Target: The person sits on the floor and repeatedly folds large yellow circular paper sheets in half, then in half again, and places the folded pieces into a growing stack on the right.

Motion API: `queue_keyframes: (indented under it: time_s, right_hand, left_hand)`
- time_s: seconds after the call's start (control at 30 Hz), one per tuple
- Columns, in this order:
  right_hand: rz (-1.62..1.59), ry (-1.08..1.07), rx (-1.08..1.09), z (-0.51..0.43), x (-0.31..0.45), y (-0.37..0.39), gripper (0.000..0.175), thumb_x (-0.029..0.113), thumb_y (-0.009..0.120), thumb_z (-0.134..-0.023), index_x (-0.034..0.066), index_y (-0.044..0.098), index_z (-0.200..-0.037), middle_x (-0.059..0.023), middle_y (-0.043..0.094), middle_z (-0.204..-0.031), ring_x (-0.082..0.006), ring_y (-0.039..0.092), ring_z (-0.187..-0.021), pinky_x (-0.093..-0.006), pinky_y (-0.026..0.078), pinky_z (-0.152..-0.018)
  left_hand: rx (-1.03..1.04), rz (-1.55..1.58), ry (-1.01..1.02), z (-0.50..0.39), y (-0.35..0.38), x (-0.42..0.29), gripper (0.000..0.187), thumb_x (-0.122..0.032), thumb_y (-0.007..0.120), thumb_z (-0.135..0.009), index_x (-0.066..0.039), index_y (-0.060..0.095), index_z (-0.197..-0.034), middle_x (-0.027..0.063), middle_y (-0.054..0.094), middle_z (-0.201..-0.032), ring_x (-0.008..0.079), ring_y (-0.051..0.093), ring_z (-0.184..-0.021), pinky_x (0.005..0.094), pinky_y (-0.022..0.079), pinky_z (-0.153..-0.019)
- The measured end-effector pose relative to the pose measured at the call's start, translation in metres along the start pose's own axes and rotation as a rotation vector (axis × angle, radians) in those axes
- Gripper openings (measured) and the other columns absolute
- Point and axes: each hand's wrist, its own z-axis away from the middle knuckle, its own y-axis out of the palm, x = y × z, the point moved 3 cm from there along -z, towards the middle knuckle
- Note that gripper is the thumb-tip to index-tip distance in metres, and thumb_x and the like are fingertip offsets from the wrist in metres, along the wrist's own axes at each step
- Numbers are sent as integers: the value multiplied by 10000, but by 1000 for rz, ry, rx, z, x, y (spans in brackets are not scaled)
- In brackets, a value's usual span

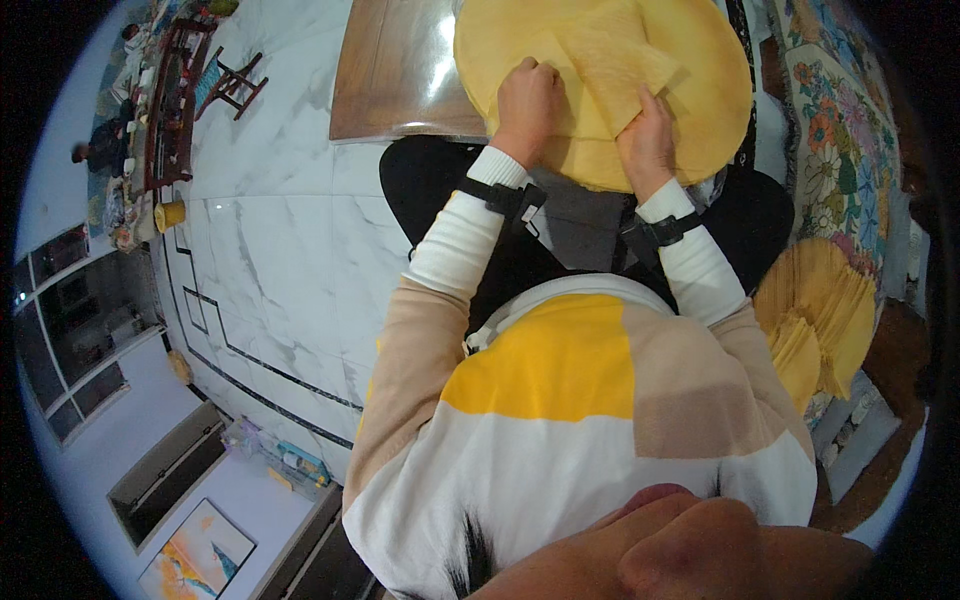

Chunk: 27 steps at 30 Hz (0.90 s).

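A round stack of thin yellow sheets [705,97], which look like flatbreads, lies before me above my knees. The top sheet [607,67] is partly folded, with a pointed flap lying across its middle. My left hand [527,105] is bunched on the left part of the top sheet, its fingers curled in and the fingertips mostly hidden. At the flap's lower right edge, my right hand [649,142] pinches the sheet between thumb and fingers. Both wrists wear black straps.
A glossy brown wooden table [401,75] extends to the left under the stack. More folded yellow sheets [817,315] rest on a floral-covered seat [832,150] at my right. Across the marble-patterned floor [277,247] stand a folding stool [229,84] and a long table [174,105] with people beyond it.
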Motion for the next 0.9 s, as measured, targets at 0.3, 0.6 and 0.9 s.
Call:
queue_keyframes:
  time_s: [0.3, 0.6, 0.9]
  right_hand:
    - [438, -184, 37, -14, -10, -16, 296, 245, 658, -1099, 7, 721, -1264, -102, 753, -1277, -264, 723, -1128, -368, 569, -996]
    - [-144, 69, 69, 8, 7, 7, 286, 204, 681, -1092, 36, 689, -1324, -90, 756, -1261, -228, 732, -1128, -353, 580, -982]
    - [-151, 112, 57, 3, 1, 2, 264, 219, 703, -1083, 39, 706, -1276, -91, 762, -1202, -235, 709, -1158, -392, 564, -1009]
  left_hand:
    - [225, -274, 326, -32, 14, 3, 201, -219, 751, -899, -29, 761, -835, 198, 756, -945, 407, 755, -896, 519, 618, -809]
    - [289, -220, 281, -34, 16, 8, 175, -187, 766, -887, -14, 734, -893, 223, 763, -953, 413, 759, -914, 518, 619, -802]
    - [225, 484, -6, 45, -50, -4, 141, -104, 620, -1110, -4, 524, -1088, 88, 652, -813, 228, 654, -739, 368, 554, -704]
